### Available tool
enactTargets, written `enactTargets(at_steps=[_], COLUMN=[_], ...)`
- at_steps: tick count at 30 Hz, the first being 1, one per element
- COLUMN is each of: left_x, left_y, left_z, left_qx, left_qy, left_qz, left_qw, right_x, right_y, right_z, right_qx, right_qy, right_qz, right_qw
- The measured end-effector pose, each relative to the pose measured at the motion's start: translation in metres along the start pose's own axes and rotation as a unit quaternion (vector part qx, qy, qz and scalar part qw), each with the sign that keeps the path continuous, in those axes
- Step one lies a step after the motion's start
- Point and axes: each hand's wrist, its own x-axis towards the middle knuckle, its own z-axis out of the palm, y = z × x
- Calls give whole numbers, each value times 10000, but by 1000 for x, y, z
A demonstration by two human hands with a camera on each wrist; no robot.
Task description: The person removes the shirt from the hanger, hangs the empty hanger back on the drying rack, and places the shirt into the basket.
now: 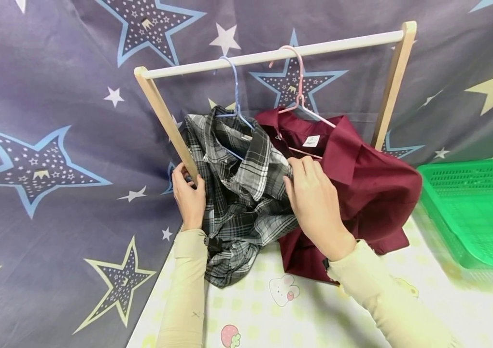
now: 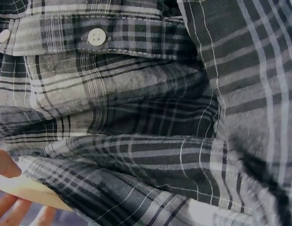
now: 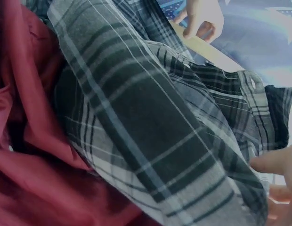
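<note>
A black, grey and white plaid shirt [image 1: 257,169] hangs from a blue hanger [image 1: 236,89], its lower part bunched on the table. My left hand [image 1: 190,198] grips the left wooden post [image 1: 168,123] of a small clothes rack, beside the shirt's sleeve. At the shoulder nearer the middle, my right hand [image 1: 313,203] pinches the plaid fabric; the right wrist view has thumb and fingers [image 3: 278,162] at the cloth's edge. A dark red shirt [image 1: 359,169] on a pink hanger [image 1: 301,77] hangs just to the right, partly behind my right hand.
The rack's white rail [image 1: 350,43] runs across to a right wooden post [image 1: 396,87]. A green plastic basket [image 1: 455,237] stands at the right. Beneath lies a checked tablecloth [image 1: 255,309] with cartoon prints, and a star-patterned curtain [image 1: 68,87] hangs behind.
</note>
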Motion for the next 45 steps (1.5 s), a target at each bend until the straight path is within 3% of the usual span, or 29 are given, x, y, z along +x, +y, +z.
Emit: enactTargets(at_steps=[7, 17, 25, 45], left_x=[5, 8, 9, 8], left_y=[1, 2, 1, 0], left_z=[-2, -1, -3, -3], left_qx=[58, -84, -189, -168], left_qy=[-30, 41, -111, -211], left_qz=[18, -241, -224, -150], left_qw=[10000, 9997, 9995, 9995], right_x=[0, 3, 5, 12], right_y=[-1, -1, 1, 1], right_z=[8, 17, 19, -15], right_qx=[-4, -63, -180, 329], right_qy=[263, 732, 827, 938], right_qz=[-55, -254, -340, -201], right_qw=[9996, 9970, 9958, 9948])
